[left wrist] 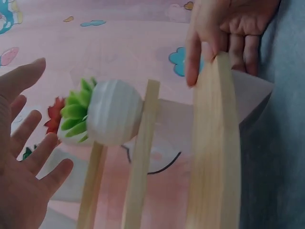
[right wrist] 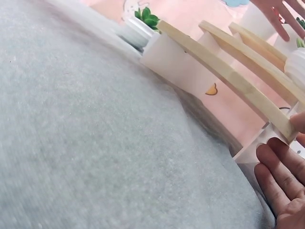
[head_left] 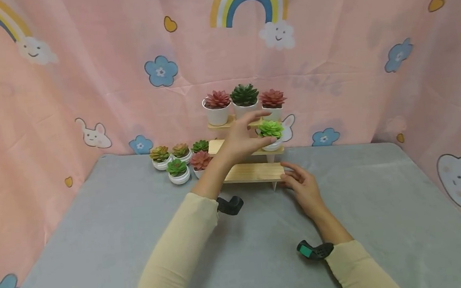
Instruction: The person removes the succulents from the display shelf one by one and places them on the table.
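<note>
A three-tier wooden stand (head_left: 253, 172) with white side supports stands at the back of the table. On the right of its middle tier sits a bright green succulent in a ribbed white pot (left wrist: 114, 112). Around that plant my left hand (head_left: 241, 138) hovers, its fingers (left wrist: 33, 126) spread and apart from the pot in the left wrist view. My right hand (head_left: 303, 188) grips the right end of the lowest tier, its other fingers (right wrist: 281, 174) against the white support. The top tier holds a red succulent (head_left: 217, 111), a dark green succulent (head_left: 245, 98) and another red succulent (head_left: 273, 100).
Left of the stand, several small potted succulents (head_left: 178, 172) cluster on the grey tabletop (head_left: 99, 247). A pink patterned cloth (head_left: 125, 71) hangs behind and at both sides. My left forearm crosses in front of the stand's left part.
</note>
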The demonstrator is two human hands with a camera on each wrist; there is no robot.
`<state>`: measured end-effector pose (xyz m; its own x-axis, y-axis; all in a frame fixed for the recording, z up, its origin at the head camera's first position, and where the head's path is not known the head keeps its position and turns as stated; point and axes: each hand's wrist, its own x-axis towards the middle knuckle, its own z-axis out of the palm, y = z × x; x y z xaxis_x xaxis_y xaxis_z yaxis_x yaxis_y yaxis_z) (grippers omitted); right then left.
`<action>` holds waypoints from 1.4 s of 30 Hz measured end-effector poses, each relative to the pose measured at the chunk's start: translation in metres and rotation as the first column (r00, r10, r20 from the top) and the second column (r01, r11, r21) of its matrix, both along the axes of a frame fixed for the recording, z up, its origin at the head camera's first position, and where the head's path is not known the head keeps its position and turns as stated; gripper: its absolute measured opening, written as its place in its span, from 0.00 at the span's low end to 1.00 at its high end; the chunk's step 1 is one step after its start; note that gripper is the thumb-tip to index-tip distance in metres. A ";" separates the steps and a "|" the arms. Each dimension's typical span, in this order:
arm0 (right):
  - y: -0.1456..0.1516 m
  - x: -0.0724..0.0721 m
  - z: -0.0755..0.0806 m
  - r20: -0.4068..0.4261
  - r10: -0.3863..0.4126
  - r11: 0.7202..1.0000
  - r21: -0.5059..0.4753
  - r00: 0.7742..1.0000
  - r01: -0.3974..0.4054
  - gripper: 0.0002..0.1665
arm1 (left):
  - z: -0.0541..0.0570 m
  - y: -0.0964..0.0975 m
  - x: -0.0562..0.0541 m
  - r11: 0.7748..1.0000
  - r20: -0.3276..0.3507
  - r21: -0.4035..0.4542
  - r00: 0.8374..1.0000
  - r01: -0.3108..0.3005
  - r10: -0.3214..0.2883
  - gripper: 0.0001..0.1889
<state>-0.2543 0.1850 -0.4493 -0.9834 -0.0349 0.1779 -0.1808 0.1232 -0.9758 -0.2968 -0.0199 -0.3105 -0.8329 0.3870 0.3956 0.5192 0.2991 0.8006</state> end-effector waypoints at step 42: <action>0.000 -0.001 -0.002 -0.005 0.002 1.000 -0.005 1.000 -0.002 0.24 | -0.046 0.029 -0.007 0.971 -0.217 -0.095 0.956 -0.221 0.196 0.29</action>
